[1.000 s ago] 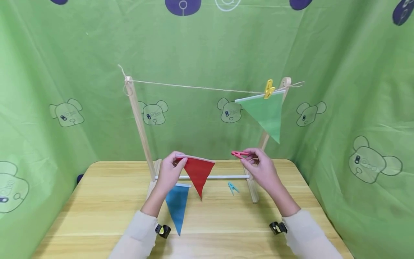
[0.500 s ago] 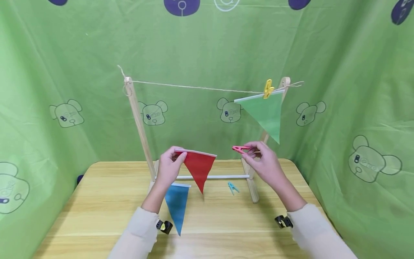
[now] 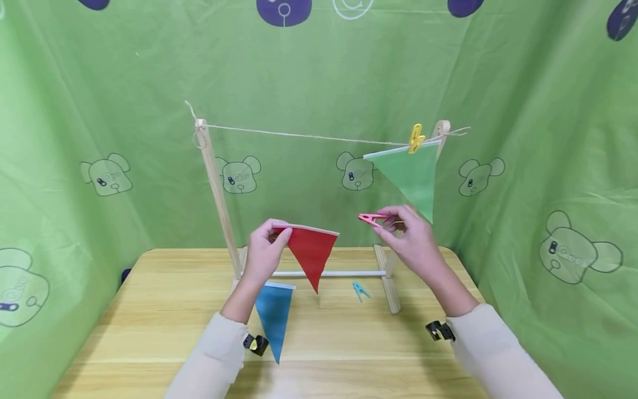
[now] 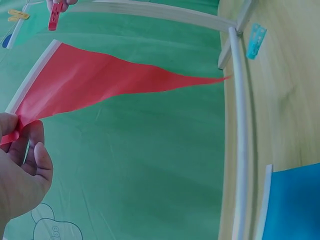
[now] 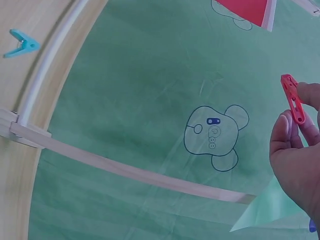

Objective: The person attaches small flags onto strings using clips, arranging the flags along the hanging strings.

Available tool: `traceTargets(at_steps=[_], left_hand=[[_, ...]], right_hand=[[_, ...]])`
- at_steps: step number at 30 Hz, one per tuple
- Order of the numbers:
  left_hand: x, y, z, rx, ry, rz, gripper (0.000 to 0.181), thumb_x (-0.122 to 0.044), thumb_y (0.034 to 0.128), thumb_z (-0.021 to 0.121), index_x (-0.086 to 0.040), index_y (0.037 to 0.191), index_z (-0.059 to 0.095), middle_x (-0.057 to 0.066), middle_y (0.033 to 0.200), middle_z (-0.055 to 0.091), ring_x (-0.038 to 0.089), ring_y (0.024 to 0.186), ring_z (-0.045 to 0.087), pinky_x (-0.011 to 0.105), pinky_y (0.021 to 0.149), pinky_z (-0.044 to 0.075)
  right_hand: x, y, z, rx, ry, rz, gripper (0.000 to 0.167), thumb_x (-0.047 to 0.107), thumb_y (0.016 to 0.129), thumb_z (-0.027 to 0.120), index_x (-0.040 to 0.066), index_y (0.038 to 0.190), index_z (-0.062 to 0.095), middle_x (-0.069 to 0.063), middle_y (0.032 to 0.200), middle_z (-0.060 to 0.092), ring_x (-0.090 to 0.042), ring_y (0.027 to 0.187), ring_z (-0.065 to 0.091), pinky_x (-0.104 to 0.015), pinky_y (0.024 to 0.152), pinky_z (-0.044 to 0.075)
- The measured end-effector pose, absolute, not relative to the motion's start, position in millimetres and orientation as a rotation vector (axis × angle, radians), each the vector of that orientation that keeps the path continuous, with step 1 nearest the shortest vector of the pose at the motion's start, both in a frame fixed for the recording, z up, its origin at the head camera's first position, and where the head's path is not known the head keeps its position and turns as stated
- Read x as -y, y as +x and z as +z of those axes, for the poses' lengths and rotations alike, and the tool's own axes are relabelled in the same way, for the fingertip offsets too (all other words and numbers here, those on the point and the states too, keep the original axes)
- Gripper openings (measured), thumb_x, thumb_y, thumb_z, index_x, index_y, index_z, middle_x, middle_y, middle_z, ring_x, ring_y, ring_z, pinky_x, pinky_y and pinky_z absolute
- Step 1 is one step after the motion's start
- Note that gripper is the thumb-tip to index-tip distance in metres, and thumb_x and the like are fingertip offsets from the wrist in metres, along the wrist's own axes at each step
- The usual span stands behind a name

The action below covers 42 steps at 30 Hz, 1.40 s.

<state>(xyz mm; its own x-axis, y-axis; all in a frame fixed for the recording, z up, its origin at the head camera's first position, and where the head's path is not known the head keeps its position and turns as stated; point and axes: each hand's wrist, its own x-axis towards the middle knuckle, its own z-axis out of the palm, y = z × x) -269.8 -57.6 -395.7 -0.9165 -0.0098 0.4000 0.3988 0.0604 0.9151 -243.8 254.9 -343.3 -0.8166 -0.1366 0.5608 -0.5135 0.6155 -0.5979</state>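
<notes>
My left hand [image 3: 265, 252] pinches the left end of the white top edge of a red triangular flag [image 3: 314, 254], which hangs point down below the string [image 3: 299, 134]. In the left wrist view the red flag [image 4: 105, 80] stretches out from the thumb and fingers of the left hand [image 4: 22, 170]. My right hand [image 3: 411, 241] holds a red clothespin [image 3: 370, 219] between thumb and fingers, to the right of the flag and apart from it. The right wrist view shows the red clothespin [image 5: 293, 99] at the fingertips. A yellow clothespin [image 3: 416, 139] grips a green flag [image 3: 411, 174] on the string.
The string runs between a left wooden post [image 3: 216, 194] and a right one [image 3: 441, 128]. A white bar [image 3: 349, 273] joins the stand low down. On the wooden table [image 3: 149, 321] lie a blue flag [image 3: 275, 316] and a light-blue clothespin [image 3: 360, 290].
Both hands have risen somewhat, the left with the red flag and the right with the red clothespin. The flag has also shifted slightly right.
</notes>
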Motion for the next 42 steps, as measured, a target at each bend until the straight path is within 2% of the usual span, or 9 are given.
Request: traceTargets(at_steps=[7, 14, 22, 30, 42], left_hand=[[56.7, -272.1, -386.8, 2.032, -0.417, -1.904, 0.013, -0.006, 0.0993, 0.067, 0.002, 0.11, 0.069, 0.021, 0.102, 0.072, 0.017, 0.083, 0.064, 0.022, 0.072, 0.056], [54.5, -274.9, -376.4, 2.032, -0.421, -1.896, 0.015, -0.009, 0.0996, 0.067, 0.0, 0.111, 0.069, 0.019, 0.104, 0.073, 0.017, 0.084, 0.065, 0.024, 0.074, 0.058], [50.0, -279.9, -359.6, 1.986, -0.424, -1.928, 0.015, -0.005, 0.099, 0.067, 0.003, 0.111, 0.069, 0.024, 0.103, 0.072, 0.016, 0.082, 0.065, 0.02, 0.072, 0.057], [52.2, -281.6, -350.0, 1.95, -0.422, -1.921, 0.014, -0.005, 0.0982, 0.067, 0.004, 0.109, 0.069, 0.023, 0.101, 0.072, 0.013, 0.081, 0.065, 0.026, 0.073, 0.057], [47.2, -291.4, -335.3, 1.937, -0.435, -1.898, 0.015, -0.006, 0.0983, 0.067, 0.004, 0.108, 0.068, 0.023, 0.1, 0.073, 0.011, 0.078, 0.063, 0.019, 0.068, 0.052]], right_hand=[[-251.8, -244.9, -333.1, 2.403, 0.479, 1.09, 0.036, 0.003, 0.089, 0.079, 0.002, 0.122, 0.066, -0.01, 0.108, 0.065, -0.025, 0.094, 0.064, -0.023, 0.085, 0.058], [-249.9, -247.3, -321.3, 2.382, 0.494, 1.109, 0.035, 0.001, 0.089, 0.078, 0.001, 0.122, 0.065, -0.011, 0.107, 0.067, -0.022, 0.094, 0.063, -0.015, 0.084, 0.055], [-250.2, -249.1, -304.6, 2.363, 0.49, 1.059, 0.036, 0.0, 0.089, 0.078, 0.0, 0.122, 0.065, -0.011, 0.108, 0.066, -0.019, 0.093, 0.062, -0.019, 0.085, 0.057], [-248.6, -251.2, -295.6, 2.353, 0.502, 1.031, 0.034, 0.001, 0.09, 0.077, -0.001, 0.122, 0.065, -0.012, 0.108, 0.064, -0.019, 0.094, 0.061, -0.011, 0.082, 0.053], [-245.0, -255.8, -274.6, 2.272, 0.556, 0.992, 0.036, 0.0, 0.09, 0.077, -0.002, 0.124, 0.065, -0.012, 0.111, 0.063, -0.014, 0.094, 0.06, -0.009, 0.084, 0.052]])
